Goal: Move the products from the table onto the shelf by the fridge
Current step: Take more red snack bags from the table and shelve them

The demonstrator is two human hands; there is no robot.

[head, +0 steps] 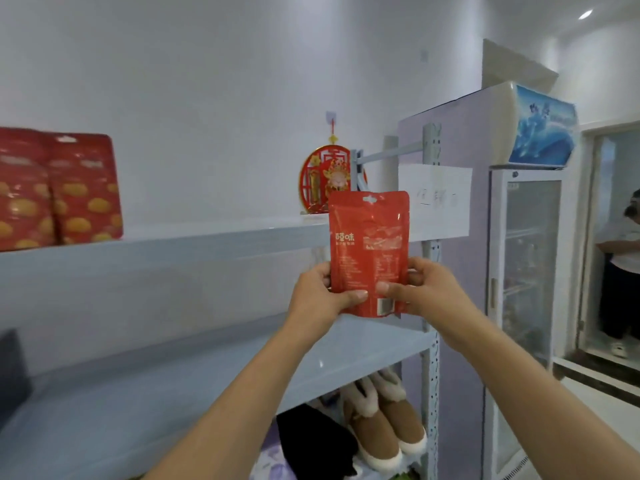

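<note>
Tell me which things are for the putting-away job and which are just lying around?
For the job: red pouch, held by left hand and right hand; shelf; two red packs on its top board.
Just around: furry boots, red wall ornament, paper sign, fridge.

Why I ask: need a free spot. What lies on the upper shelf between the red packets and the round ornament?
Nothing: the head view shows upper shelf bare between red packets and round ornament.
</note>
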